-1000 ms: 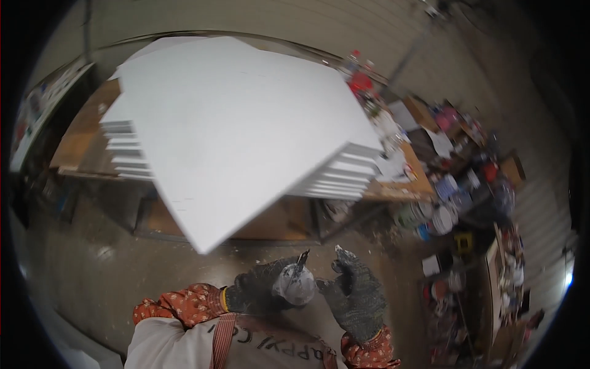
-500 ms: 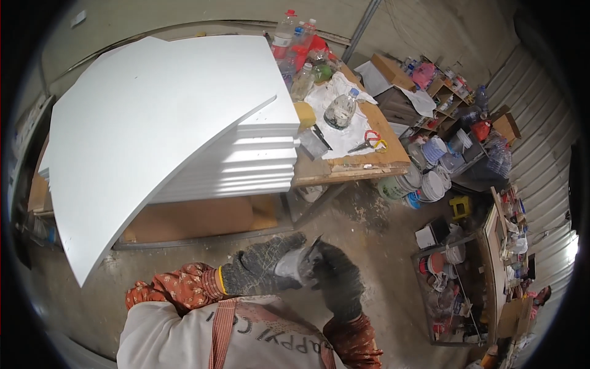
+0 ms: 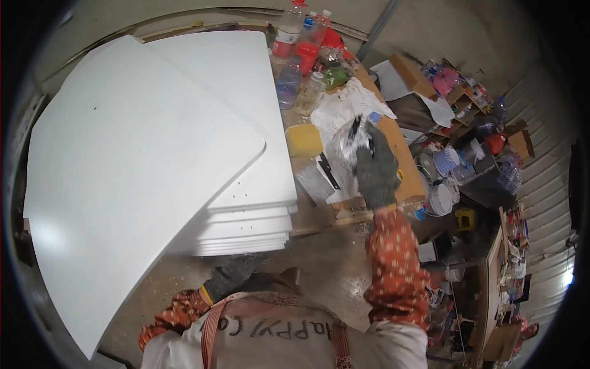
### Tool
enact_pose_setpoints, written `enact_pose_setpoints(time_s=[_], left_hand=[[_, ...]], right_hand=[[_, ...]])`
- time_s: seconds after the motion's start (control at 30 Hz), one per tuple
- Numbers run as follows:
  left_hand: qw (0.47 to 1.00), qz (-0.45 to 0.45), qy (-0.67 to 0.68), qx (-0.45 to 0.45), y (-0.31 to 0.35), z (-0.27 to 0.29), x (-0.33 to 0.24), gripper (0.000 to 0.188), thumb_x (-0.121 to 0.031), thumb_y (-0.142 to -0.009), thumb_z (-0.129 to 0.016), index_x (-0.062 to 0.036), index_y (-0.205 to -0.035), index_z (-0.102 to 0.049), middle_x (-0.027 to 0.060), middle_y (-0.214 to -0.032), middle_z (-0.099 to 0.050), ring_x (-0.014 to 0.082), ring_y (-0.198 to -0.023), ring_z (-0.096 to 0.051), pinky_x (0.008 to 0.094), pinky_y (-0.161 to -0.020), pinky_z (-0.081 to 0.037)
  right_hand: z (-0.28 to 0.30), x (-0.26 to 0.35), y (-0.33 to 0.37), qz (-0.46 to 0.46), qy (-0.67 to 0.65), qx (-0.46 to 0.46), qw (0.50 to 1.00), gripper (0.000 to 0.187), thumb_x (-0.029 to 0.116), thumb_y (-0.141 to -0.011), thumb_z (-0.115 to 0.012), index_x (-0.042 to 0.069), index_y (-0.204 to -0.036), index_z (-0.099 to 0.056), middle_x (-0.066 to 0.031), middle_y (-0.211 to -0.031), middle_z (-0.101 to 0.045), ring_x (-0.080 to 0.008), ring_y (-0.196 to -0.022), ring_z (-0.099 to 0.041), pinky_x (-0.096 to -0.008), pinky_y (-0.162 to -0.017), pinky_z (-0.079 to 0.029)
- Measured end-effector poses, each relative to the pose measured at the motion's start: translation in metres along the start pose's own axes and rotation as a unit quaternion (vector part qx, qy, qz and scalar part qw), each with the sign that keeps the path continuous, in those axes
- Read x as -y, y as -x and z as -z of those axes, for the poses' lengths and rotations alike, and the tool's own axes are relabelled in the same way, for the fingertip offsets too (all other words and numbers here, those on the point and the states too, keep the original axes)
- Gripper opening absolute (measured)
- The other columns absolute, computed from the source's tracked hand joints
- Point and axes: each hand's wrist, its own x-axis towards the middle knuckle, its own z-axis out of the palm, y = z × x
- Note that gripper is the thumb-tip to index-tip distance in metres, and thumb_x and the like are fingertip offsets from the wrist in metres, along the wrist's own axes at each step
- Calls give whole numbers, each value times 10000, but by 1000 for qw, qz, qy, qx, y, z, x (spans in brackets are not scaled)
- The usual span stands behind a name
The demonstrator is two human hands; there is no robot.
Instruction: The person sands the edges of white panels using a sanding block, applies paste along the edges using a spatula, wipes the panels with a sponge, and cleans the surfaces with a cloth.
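Observation:
My right hand [image 3: 377,171], in a dark grey glove, reaches over the wooden table. It is closed around something blurred, dark and silvery, that I cannot make out, over a clear plastic bottle [image 3: 342,146] whose blue cap [image 3: 375,117] shows beside the glove. My left hand [image 3: 235,277], gloved with a yellow cuff, is low at the near edge of a stack of white panels [image 3: 246,237]. Its fingers look stretched out, with nothing visible in them. A flat scraper [image 3: 316,184], a black-handled blade [image 3: 328,171] and a yellow sponge [image 3: 304,141] lie left of my right hand.
A large white panel [image 3: 141,141] lies askew on the stack, its corner jutting toward me. Several plastic bottles [image 3: 287,83] stand behind a white cloth [image 3: 347,104]. Buckets [image 3: 440,200] and a yellow stool [image 3: 465,219] are on the floor at right, near a cluttered shelf [image 3: 491,277].
Both hands were together before my body around a whitish object and a dark tool. Now my right hand has moved forward to the bottle; the left has moved left. The view has shifted closer to the table.

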Motion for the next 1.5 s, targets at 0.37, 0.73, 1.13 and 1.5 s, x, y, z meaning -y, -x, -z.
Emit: enact_pose_setpoints(time_s=[0.37,0.73,1.13,1.5], left_hand=[[888,346,40,-299,95,14,-58,509,-248,-761,-739,-24,-1176,-547,126,-994,-634,194,-817,-631,313,-698,-518],[913,275,-112,-279,34,18,-97,433,-220,-779,-715,-22,-1138,-575,151,-995,-647,276,-861,-644,365,-728,-520],[826,143,313,-446,25,50,-179,421,-260,-880,-609,30,-1176,-534,180,-1052,-629,238,-928,-627,330,-788,-525],[663,65,549,-505,-95,65,-153,454,-362,-909,-530,-6,-1190,-531,150,-1096,-624,257,-935,-613,374,-892,-479]], right_hand=[[-156,-60,-130,-151,105,74,980,372,194,-849,-478,48,-1188,-432,-212,-1059,-610,-387,-1002,-576,-475,-835,-453],[-152,-58,-54,393,155,183,888,448,259,-796,-591,55,-1188,-523,-185,-1148,-565,-356,-1090,-516,-441,-942,-401],[-51,-54,-76,227,-399,229,858,398,90,-844,-543,-12,-1222,-472,-168,-1212,-528,-298,-1092,-527,-386,-930,-419],[-34,-35,-53,491,-317,180,791,558,351,-787,-659,-25,-1166,-497,-172,-1172,-533,-298,-1059,-535,-413,-898,-427]])
